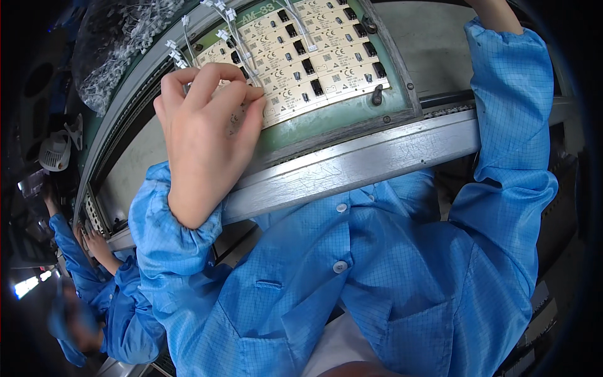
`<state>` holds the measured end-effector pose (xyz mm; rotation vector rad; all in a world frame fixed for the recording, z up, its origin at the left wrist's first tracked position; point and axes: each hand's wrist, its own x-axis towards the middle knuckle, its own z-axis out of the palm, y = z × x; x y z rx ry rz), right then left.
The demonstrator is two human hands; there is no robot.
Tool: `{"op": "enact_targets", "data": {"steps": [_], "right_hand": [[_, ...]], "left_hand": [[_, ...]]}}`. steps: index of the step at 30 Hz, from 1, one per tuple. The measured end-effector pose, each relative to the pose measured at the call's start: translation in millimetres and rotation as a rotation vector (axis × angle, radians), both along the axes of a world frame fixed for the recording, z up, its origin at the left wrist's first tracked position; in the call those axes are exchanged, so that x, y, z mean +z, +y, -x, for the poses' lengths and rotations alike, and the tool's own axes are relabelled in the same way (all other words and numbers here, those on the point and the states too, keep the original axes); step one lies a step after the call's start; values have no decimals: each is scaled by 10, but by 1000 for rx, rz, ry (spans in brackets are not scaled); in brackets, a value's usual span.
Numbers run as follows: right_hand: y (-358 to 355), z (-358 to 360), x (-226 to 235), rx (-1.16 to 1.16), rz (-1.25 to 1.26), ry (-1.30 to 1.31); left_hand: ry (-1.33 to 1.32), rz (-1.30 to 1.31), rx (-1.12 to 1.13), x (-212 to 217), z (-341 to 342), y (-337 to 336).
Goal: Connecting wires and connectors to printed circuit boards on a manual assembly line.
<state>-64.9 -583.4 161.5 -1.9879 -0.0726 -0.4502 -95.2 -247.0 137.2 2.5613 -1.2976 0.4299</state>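
My left hand (210, 119) is over the near left corner of a panel of cream circuit boards (286, 94), thumb and forefinger pinched together. A thin white wire lead (252, 68) runs down to those fingertips, which cover its end. The panel carries black connectors (316, 87) in rows and sits in a green fixture plate (333, 122). Another white lead (307, 32) lies across the boards, its plug resting on them. More white connectors (177, 55) stick out past the panel's left edge. Of my right arm, the sleeve (510, 94) and bare wrist show at the top right; the hand is beyond the picture.
A scratched metal rail (352, 164) runs between my body and the fixture. At the upper left lies a clear bag (119, 63) of white connector leads. A co-worker in a blue smock (122, 314) is at the lower left, hands at the same line. A black knob (377, 95) stands on the fixture.
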Motion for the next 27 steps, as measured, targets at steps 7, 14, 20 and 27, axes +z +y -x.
{"op": "enact_targets", "data": {"steps": [7, 14, 20, 27], "right_hand": [[107, 158, 98, 59, -241, 57], [234, 423, -256, 280, -488, 65], [330, 326, -345, 355, -320, -13], [504, 480, -347, 531, -209, 112]], "left_hand": [[-76, -126, 16, 39, 232, -57], [-30, 20, -108, 365, -702, -169], [-288, -227, -158, 272, -1632, -598], [-363, -397, -378, 159, -1975, -589]]}}
